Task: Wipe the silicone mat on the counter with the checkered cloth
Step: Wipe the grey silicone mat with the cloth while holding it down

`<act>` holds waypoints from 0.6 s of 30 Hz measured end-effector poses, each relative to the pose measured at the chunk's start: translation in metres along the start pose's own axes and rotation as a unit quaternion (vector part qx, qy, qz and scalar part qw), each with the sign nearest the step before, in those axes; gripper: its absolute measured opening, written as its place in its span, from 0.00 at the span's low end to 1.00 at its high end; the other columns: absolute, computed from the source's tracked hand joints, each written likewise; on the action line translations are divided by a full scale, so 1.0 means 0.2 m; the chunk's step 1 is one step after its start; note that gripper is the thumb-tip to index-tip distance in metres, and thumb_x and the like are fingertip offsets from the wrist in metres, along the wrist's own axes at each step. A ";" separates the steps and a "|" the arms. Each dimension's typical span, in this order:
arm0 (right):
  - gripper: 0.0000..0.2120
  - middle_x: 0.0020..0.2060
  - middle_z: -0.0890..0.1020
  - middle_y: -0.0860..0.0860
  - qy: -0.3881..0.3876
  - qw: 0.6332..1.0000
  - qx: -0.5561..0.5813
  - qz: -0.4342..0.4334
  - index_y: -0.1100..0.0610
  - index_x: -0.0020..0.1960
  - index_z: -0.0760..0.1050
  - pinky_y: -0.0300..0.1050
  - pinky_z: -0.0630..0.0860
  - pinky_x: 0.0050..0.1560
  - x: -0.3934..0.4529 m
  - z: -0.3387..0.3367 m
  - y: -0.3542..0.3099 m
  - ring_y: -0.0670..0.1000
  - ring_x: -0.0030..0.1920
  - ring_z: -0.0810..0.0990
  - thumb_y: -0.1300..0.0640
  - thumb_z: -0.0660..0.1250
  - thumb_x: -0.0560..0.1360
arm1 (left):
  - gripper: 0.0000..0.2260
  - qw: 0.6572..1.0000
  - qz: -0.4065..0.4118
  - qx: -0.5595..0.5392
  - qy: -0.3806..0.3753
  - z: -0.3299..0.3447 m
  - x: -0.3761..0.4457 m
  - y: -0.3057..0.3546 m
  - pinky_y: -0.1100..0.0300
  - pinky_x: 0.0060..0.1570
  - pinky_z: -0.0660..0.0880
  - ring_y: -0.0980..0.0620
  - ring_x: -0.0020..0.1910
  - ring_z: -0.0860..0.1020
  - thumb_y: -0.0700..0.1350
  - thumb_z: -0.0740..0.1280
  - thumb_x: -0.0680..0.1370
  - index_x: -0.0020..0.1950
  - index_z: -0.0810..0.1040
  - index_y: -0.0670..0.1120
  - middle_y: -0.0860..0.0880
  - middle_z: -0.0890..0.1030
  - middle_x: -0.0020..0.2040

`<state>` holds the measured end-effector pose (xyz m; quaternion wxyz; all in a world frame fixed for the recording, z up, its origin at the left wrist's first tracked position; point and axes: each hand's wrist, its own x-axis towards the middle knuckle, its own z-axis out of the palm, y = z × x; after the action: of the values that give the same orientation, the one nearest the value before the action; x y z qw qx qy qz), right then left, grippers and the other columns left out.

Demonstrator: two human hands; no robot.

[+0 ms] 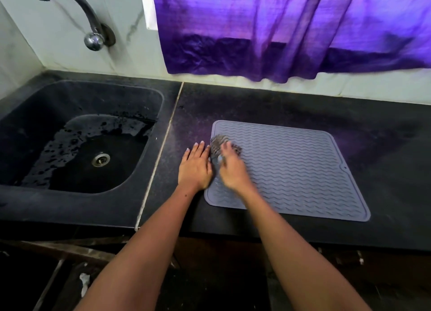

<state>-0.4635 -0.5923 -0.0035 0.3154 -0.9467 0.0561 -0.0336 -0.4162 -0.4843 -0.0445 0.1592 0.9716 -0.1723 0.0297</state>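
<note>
A grey silicone mat (291, 168) with wavy ridges lies flat on the black counter (303, 105). The bunched checkered cloth (219, 142) sits on the mat's left part. My right hand (231, 168) is blurred and holds the cloth against the mat, covering most of it. My left hand (194, 166) lies flat with straight fingers on the counter, its fingers touching the mat's left edge.
A black sink (35, 128) with a wet basin and a metal drain (100, 159) is set into the counter at the left. A curved tap (91, 24) comes out of the wall above it. A purple curtain (291, 31) hangs behind the counter.
</note>
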 end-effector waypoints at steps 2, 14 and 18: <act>0.28 0.77 0.44 0.54 -0.017 0.990 -0.138 -0.030 0.58 0.77 0.46 0.47 0.43 0.76 -0.02 0.11 0.04 0.54 0.77 0.44 0.57 0.52 0.80 | 0.22 1.000 0.002 0.004 -0.001 0.00 0.00 0.00 0.54 0.75 0.45 0.51 0.77 0.50 0.46 0.50 0.81 0.75 0.59 0.44 0.47 0.54 0.77; 0.19 0.63 0.75 0.58 -0.095 0.896 0.415 0.126 0.62 0.71 0.66 0.48 0.69 0.66 0.13 -0.16 0.11 0.58 0.65 0.73 0.66 0.53 0.80 | 0.25 1.000 -0.002 0.001 -0.016 0.00 0.00 -0.01 0.55 0.74 0.43 0.52 0.77 0.50 0.50 0.44 0.79 0.76 0.56 0.46 0.48 0.54 0.78; 0.19 0.70 0.69 0.58 0.049 0.943 0.294 0.150 0.62 0.71 0.65 0.50 0.64 0.71 0.18 -0.39 0.26 0.55 0.68 0.70 0.64 0.54 0.80 | 0.28 1.000 -0.004 0.000 -0.011 0.00 0.00 0.00 0.54 0.75 0.44 0.52 0.77 0.51 0.52 0.41 0.77 0.76 0.57 0.46 0.49 0.55 0.77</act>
<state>-0.4399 -0.6846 0.0287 0.5779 -0.7896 0.2007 -0.0476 -0.4162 -0.4836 -0.0449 0.1575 0.9726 -0.1701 0.0188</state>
